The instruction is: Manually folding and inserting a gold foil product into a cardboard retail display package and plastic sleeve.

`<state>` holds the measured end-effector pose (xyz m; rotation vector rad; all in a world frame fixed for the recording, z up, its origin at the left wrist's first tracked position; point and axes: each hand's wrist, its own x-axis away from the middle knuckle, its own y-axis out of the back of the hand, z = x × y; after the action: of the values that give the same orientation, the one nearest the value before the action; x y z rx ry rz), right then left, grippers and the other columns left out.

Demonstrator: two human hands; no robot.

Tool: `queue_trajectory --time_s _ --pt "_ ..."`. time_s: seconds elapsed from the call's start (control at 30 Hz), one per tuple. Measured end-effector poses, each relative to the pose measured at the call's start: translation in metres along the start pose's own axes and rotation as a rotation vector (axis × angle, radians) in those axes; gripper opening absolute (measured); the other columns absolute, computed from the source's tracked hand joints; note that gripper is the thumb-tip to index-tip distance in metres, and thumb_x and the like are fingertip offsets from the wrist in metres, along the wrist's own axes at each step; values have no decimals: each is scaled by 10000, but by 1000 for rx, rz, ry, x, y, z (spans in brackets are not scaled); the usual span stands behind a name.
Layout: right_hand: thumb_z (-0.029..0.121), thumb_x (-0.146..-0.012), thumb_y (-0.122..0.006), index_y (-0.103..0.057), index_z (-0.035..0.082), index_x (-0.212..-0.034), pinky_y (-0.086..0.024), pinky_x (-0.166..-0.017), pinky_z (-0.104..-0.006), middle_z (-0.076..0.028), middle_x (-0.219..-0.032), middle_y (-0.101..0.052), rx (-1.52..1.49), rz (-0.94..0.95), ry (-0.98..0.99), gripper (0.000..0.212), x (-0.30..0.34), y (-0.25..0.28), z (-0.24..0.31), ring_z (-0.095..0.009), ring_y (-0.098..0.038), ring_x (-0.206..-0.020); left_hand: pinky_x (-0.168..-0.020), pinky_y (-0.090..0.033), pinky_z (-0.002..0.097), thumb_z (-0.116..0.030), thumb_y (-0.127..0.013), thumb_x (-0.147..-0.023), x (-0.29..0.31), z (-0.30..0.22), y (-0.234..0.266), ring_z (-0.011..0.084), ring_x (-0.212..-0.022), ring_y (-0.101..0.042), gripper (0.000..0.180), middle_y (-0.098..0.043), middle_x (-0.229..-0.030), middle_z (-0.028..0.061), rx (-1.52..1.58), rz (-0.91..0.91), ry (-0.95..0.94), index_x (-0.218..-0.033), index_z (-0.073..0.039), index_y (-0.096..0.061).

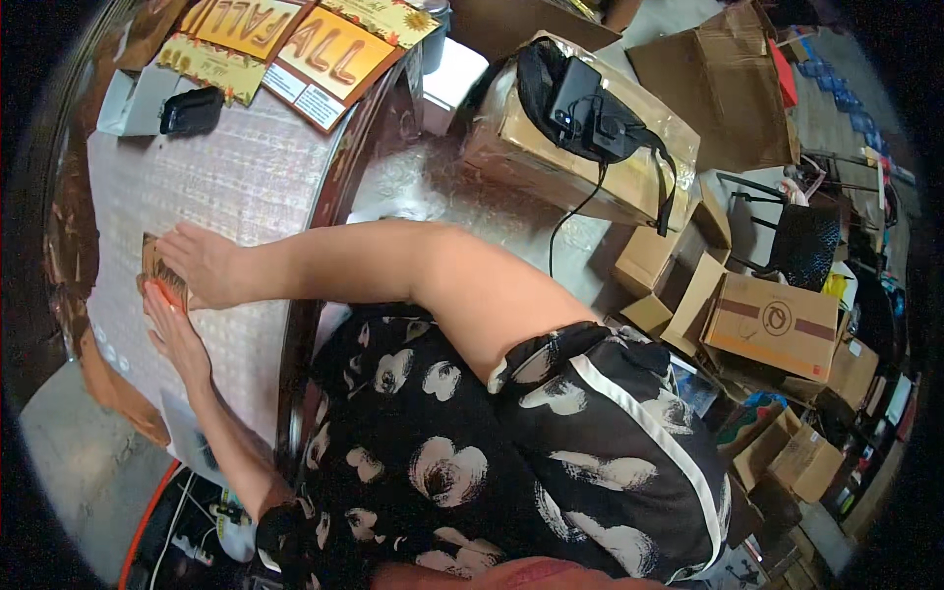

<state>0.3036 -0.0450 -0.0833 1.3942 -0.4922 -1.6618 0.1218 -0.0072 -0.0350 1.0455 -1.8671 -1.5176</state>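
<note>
A small brown piece with dark markings (150, 258) lies on the table's whitish, grid-patterned cover (246, 177). My right hand (208, 264) rests across it with the fingers stretched out flat. Just below, my left hand (177, 329) also lies flat, its straight fingertips touching the piece's near edge and close to my right fingers. Both palms face down, and most of the piece is hidden under them. I cannot make out exactly what kind of thing it is.
Yellow and orange printed packages (329, 59) lie along the table's far end, beside a small white box (133, 103) and a black device (192, 110). To the right, a taped carton (511, 138) carries a black bag and a cabled power bank (577, 93). Several open cartons (772, 324) crowd the floor.
</note>
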Motion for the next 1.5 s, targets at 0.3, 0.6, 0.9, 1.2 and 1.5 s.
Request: queue_trajectory --time_s 0.3,0.6,0.9,1.2,1.5 --pt "616 -967 -436 -446 -71 -1459 -223 -1175 -440 -196 -1513 -451 -31 100 -22 845 0 7 3 -308 -383 -1425 -1206 43 609 -533 -191 -1099 4 3 0 241 -1602 -46 681 -102 -1740 50 -33 16 -11 -1667 -163 -123" --pt "609 -956 -446 -369 -88 -1514 -138 -1244 -459 -214 -1611 -356 -130 166 -36 896 1 -1 -4 -321 -272 -1528 -1210 38 609 -538 -180 -1097 12 12 4 256 -1603 -56 681 -115 -1738 40 -42 24 -20 -1664 -164 -146" --pt "611 -927 -508 -359 -101 -1514 -142 -1243 -471 -229 -1609 -355 -104 62 -14 934 -4 -8 0 -325 -293 -1517 -1218 8 615 -496 -193 -1102 14 19 11 243 -1602 -69 646 -129 -1736 27 -152 9 -54 -1664 -179 -162" --pt "563 -764 -776 -504 -33 -1385 -240 -1197 -545 -206 -1390 -501 -268 272 -122 903 -27 60 15 -366 -418 -1377 -1213 -79 665 -360 -347 -1084 29 28 20 262 -1590 -134 603 -158 -1727 11 -207 57 43 -1651 -209 -208" --pt "573 -1021 -453 -348 64 -1588 -150 -1228 -604 -192 -1650 -308 73 328 291 769 -19 54 34 -370 -239 -1544 -1206 -135 673 -418 -413 -1075 45 27 28 234 -1573 -187 604 -252 -1695 12 -245 -75 -19 -1611 -158 -311"
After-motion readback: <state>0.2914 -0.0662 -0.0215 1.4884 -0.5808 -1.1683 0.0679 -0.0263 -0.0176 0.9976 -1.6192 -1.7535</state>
